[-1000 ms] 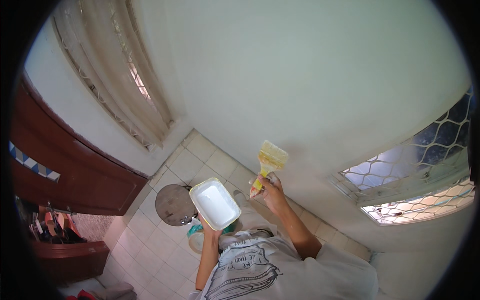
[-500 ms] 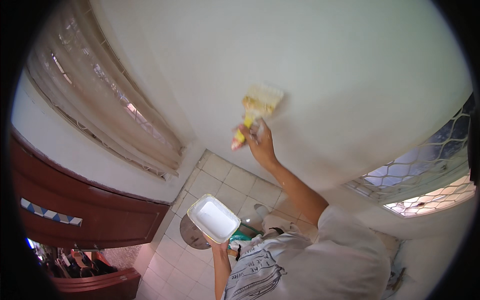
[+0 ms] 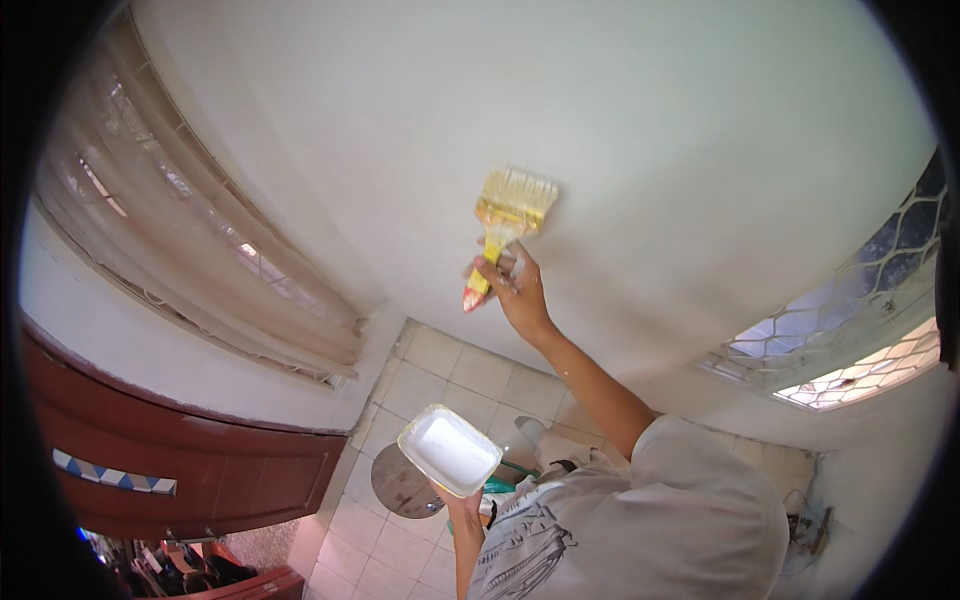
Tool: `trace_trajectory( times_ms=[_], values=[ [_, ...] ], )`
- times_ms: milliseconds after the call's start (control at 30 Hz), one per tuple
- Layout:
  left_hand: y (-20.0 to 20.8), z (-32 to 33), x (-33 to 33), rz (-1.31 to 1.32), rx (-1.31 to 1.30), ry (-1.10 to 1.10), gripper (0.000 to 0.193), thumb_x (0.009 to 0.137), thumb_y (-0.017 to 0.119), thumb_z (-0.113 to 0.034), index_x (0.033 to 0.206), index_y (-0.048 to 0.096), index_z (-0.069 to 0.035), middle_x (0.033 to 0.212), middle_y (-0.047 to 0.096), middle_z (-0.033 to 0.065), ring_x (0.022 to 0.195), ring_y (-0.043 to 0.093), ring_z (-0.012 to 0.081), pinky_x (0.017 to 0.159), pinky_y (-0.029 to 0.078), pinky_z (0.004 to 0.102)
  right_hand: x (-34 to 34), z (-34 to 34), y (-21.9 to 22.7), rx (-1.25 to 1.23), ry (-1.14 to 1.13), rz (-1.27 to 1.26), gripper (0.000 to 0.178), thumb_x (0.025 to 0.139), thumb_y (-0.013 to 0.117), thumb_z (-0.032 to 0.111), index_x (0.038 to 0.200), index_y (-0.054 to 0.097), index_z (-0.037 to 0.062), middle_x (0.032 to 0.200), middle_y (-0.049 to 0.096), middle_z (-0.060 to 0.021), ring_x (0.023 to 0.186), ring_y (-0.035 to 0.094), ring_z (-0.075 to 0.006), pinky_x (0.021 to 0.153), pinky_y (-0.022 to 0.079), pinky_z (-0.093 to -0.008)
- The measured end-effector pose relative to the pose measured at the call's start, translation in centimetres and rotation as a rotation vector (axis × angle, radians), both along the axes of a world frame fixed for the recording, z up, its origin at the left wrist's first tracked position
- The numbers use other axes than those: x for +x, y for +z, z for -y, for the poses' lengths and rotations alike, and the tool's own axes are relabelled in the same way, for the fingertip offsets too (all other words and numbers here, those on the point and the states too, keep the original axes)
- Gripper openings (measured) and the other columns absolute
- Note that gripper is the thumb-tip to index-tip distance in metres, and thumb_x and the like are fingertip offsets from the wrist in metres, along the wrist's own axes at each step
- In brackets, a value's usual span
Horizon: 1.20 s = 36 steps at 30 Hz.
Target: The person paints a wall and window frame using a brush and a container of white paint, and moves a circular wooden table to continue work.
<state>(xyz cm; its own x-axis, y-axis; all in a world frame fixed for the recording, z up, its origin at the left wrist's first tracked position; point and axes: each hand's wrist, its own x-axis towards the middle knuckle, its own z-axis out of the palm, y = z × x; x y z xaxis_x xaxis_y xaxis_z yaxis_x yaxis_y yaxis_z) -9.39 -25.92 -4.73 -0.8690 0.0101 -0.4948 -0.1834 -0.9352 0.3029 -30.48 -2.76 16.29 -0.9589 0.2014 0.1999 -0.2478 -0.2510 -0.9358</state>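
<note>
my right hand is gripping the yellow handle of a wide brush, thumb and fingers closing around it. the brush is lying straight out beyond my hand, its long axis running from the handle end at lower left up to the bristles at upper right. those bristles are facing the pale wall and seeming to meet it, though i cannot tell how firmly they are pressing. my left hand is supporting a shallow tray of white paint from beneath; its fingers are hiding, so i cannot tell whether they are gripping or lying flat. the tray is sitting below and slightly left of the brush, well apart from it, and my right hand is being the nearer one to the wall. compared with a second ago, the brush is standing higher up the wall, and my right arm is reaching farther out.
</note>
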Motion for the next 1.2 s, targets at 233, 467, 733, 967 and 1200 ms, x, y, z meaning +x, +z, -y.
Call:
trace_trajectory(
  times_ms=[233, 467, 733, 967, 1200],
  values=[
    [-1.9, 0.4, -1.1, -0.056, -0.026, -0.166, 0.052, 0.098, 0.045, -0.053, 0.132, 0.056, -0.015, 0.128, 0.06, 0.0034, 0.116, 0.059, 0.0259, 0.098, 0.05, 0.0476, 6.2, -2.9, -9.9, -0.076, -0.178, 0.384, 0.033, 0.098, 0.062, 0.019, 0.122, 0.053, -0.0029, 0.095, 0.068, -0.0139, 0.082, 0.071, -0.0193, 0.059, 0.059, -0.0285],
    [-0.5, -0.9, -2.2, -0.063, 0.038, -0.206, 0.053, 0.098, 0.044, -0.054, 0.133, 0.055, -0.015, 0.13, 0.06, 0.0039, 0.119, 0.058, 0.0283, 0.102, 0.047, 0.0504, 3.7, -5.4, 0.5, -0.251, -0.136, 0.021, 0.019, 0.098, 0.061, 0.017, 0.096, 0.055, -0.001, 0.076, 0.064, -0.0116, 0.061, 0.064, -0.0181, 0.057, 0.054, -0.0306],
    [0.8, -1.8, -1.1, -0.142, 0.076, -0.259, 0.048, 0.1, 0.043, -0.047, 0.133, 0.054, -0.014, 0.13, 0.059, 0.0047, 0.12, 0.057, 0.0274, 0.103, 0.046, 0.0496, 4.3, -4.8, 16.1, -0.061, -0.149, -0.262, 0.027, 0.096, 0.064, 0.018, 0.11, 0.058, -0.0042, 0.075, 0.062, -0.0094, 0.059, 0.058, -0.0129, 0.049, 0.041, -0.0255],
    [1.6, -2.1, 1.6, -0.115, 0.117, -0.217, 0.039, 0.104, 0.038, -0.033, 0.133, 0.049, -0.01, 0.129, 0.058, 0.0067, 0.12, 0.055, 0.0257, 0.104, 0.045, 0.0481, 4.5, -5.9, -2.1, -0.128, -0.168, 0.14, 0.016, 0.096, 0.062, 0.014, 0.103, 0.059, -0.0003, 0.074, 0.064, -0.0105, 0.053, 0.06, -0.017, 0.046, 0.043, -0.0283],
    [1.8, -1.0, 1.5, 0.006, 0.173, -0.169, 0.042, 0.102, 0.039, -0.039, 0.131, 0.054, -0.013, 0.129, 0.059, 0.0063, 0.118, 0.056, 0.0284, 0.103, 0.044, 0.0523, 2.5, -5.6, -6.9, -0.294, -0.21, 0.1, 0.008, 0.091, 0.059, 0.004, 0.086, 0.057, -0.0007, 0.072, 0.063, -0.0115, 0.057, 0.059, -0.0168, 0.053, 0.046, -0.0293]
  ],
)
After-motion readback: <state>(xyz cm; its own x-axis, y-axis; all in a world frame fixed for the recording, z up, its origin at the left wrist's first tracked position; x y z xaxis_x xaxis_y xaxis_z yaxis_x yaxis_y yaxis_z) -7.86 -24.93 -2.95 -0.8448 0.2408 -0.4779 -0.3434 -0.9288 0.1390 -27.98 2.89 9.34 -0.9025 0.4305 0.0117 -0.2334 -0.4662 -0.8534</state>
